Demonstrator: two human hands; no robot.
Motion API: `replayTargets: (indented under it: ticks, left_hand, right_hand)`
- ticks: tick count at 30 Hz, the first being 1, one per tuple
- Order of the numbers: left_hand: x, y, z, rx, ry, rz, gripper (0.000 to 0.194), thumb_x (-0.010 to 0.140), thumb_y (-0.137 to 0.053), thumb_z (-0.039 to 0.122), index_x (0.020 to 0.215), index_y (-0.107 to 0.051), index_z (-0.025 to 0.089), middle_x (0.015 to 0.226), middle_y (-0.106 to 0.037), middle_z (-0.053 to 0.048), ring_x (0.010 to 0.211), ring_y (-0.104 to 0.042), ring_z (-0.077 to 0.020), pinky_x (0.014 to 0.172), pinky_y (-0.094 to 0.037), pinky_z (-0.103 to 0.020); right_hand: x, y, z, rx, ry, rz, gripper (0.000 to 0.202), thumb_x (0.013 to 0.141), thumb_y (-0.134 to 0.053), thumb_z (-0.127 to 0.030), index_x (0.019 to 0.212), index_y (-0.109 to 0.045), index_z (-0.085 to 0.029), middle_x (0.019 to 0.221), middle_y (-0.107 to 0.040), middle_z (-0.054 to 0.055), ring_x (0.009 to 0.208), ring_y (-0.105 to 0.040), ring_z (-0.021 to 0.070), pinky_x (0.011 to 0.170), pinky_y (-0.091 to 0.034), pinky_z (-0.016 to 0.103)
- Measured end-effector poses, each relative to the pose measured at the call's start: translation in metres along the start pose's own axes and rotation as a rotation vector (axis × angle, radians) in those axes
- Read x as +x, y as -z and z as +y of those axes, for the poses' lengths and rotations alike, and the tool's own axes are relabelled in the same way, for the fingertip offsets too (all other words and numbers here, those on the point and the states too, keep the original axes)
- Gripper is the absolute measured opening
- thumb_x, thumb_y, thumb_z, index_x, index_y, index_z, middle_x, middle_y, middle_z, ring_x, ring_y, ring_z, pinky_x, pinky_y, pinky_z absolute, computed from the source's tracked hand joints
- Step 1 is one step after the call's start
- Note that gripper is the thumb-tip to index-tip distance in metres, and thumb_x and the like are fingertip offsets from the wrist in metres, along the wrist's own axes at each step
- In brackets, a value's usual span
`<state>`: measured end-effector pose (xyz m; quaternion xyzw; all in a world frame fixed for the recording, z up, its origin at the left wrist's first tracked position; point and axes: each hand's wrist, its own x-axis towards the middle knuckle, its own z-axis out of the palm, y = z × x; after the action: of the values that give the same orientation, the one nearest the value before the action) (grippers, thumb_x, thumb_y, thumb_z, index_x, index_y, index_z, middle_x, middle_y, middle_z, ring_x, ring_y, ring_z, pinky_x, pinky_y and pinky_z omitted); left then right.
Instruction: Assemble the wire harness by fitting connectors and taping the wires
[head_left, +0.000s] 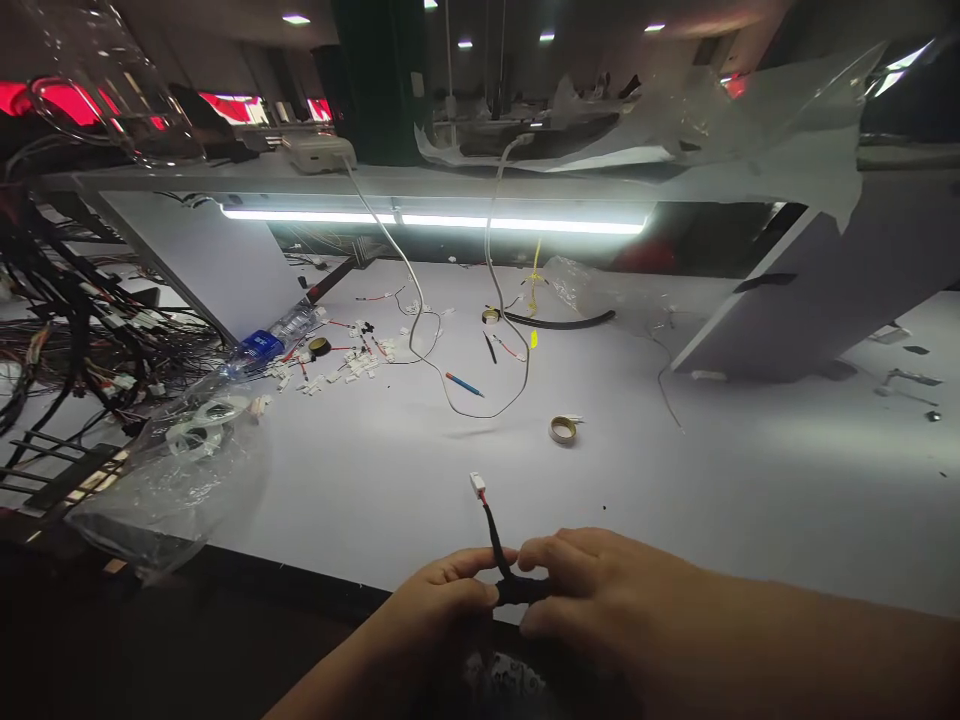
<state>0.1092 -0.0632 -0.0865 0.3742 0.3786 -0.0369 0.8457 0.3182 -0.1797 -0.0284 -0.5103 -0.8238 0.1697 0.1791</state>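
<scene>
A black taped wire harness (pixel 523 590) is held between both hands at the table's front edge. My left hand (pixel 454 590) pinches it at the left, by the point where a thin branch leaves it. That branch points up and ends in a white connector (pixel 478 485) with short red wires. My right hand (pixel 581 575) has its thumb and fingers around the harness's right part. The harness below the hands is hidden or too dark to make out.
A tape roll (pixel 562 431) and a blue pen (pixel 465 384) lie ahead on the white table (pixel 360 450). White connectors (pixel 360 365), a bottle (pixel 261 346) and a plastic bag (pixel 187 490) are at the left, beside bundled black wires (pixel 67 330). A white cable (pixel 409 265) hangs from the shelf.
</scene>
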Motion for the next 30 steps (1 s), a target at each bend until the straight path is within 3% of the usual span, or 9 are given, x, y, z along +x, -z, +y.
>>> replayTargets:
  ticks: [4, 7, 12, 16, 19, 22, 25, 27, 30]
  left_hand:
    - [0.007, 0.003, -0.003, -0.043, -0.015, 0.016, 0.06, 0.071, -0.062, 0.026, 0.128, -0.051, 0.015, 0.039, -0.035, 0.009, 0.035, -0.021, -0.0066, 0.038, -0.011, -0.022]
    - [0.009, 0.006, -0.005, -0.029, -0.026, 0.038, 0.057, 0.073, -0.06, 0.027, 0.128, -0.051, 0.015, 0.039, -0.032, 0.01, 0.034, -0.019, -0.0067, 0.037, -0.01, -0.021]
    - [0.001, 0.006, -0.009, 0.042, -0.045, 0.039, 0.055, 0.076, -0.06, 0.026, 0.129, -0.05, 0.017, 0.048, -0.036, 0.009, 0.04, -0.023, -0.0066, 0.04, -0.014, -0.02]
    - [-0.01, 0.001, -0.012, 0.161, -0.144, 0.077, 0.053, 0.074, -0.068, 0.031, 0.123, -0.053, 0.02, 0.06, -0.042, 0.006, 0.049, -0.032, -0.0063, 0.046, -0.022, -0.019]
    - [-0.012, 0.001, -0.018, 0.335, -0.24, 0.016, 0.045, 0.074, -0.068, 0.028, 0.117, -0.056, 0.023, 0.068, -0.051, 0.003, 0.055, -0.039, -0.0072, 0.054, -0.032, -0.02]
    - [-0.009, 0.007, -0.027, 0.615, -0.449, 0.07, 0.031, 0.074, -0.066, 0.021, 0.106, -0.063, 0.024, 0.079, -0.06, -0.001, 0.065, -0.051, -0.012, 0.064, -0.041, -0.024]
    - [-0.007, 0.014, -0.031, 0.84, -0.593, 0.179, 0.017, 0.073, -0.065, 0.021, 0.089, -0.07, 0.024, 0.1, -0.062, -0.006, 0.067, -0.055, -0.0126, 0.065, -0.045, -0.025]
    - [-0.009, 0.013, -0.028, 0.859, -0.618, 0.162, 0.01, 0.075, -0.065, 0.024, 0.084, -0.07, 0.024, 0.114, -0.06, -0.007, 0.071, -0.058, -0.0133, 0.066, -0.047, -0.025]
    - [-0.015, 0.004, -0.018, 0.715, -0.589, 0.131, 0.013, 0.078, -0.065, 0.028, 0.09, -0.065, 0.023, 0.111, -0.063, -0.008, 0.087, -0.061, -0.0187, 0.076, -0.048, -0.029]
  right_hand:
    - [-0.008, -0.054, -0.002, -0.17, 0.028, 0.186, 0.016, 0.078, -0.061, -0.024, 0.093, -0.063, -0.026, 0.088, -0.057, 0.004, 0.068, -0.047, 0.0179, 0.064, -0.039, 0.031]
    - [-0.012, -0.063, -0.004, -0.163, -0.107, 0.236, 0.016, 0.072, -0.059, -0.013, 0.084, -0.061, -0.023, 0.083, -0.054, 0.002, 0.065, -0.043, 0.016, 0.061, -0.035, 0.028]
    - [-0.003, -0.008, -0.003, 0.106, -0.089, 0.073, 0.035, 0.063, -0.059, -0.003, 0.09, -0.064, -0.024, 0.092, -0.055, 0.001, 0.073, -0.047, 0.0143, 0.07, -0.04, 0.028]
    - [0.01, 0.02, 0.029, 0.279, -0.036, -0.079, 0.049, 0.062, -0.06, 0.004, 0.1, -0.064, -0.025, 0.097, -0.055, 0.0, 0.088, -0.051, 0.0149, 0.084, -0.042, 0.03]
    - [0.019, 0.004, 0.061, 0.464, 0.073, -0.105, 0.037, 0.069, -0.06, 0.003, 0.097, -0.064, -0.021, 0.1, -0.055, 0.001, 0.09, -0.053, 0.0126, 0.082, -0.044, 0.026]
    - [0.029, -0.026, 0.079, 0.666, 0.14, -0.119, 0.028, 0.074, -0.056, 0.004, 0.089, -0.063, -0.018, 0.104, -0.056, 0.002, 0.091, -0.055, 0.0113, 0.085, -0.045, 0.027]
    - [0.041, -0.05, 0.078, 0.96, 0.028, -0.274, 0.02, 0.077, -0.058, -0.001, 0.088, -0.061, -0.018, 0.103, -0.06, 0.001, 0.094, -0.058, 0.0118, 0.089, -0.045, 0.029]
    - [0.046, -0.059, 0.074, 1.123, -0.058, -0.397, 0.018, 0.077, -0.06, -0.004, 0.087, -0.06, -0.019, 0.103, -0.061, -0.001, 0.095, -0.059, 0.0122, 0.089, -0.046, 0.028]
    - [0.044, -0.057, 0.067, 1.057, -0.175, -0.406, 0.025, 0.073, -0.056, 0.0, 0.088, -0.062, -0.019, 0.101, -0.063, 0.0, 0.095, -0.06, 0.0145, 0.084, -0.048, 0.028]
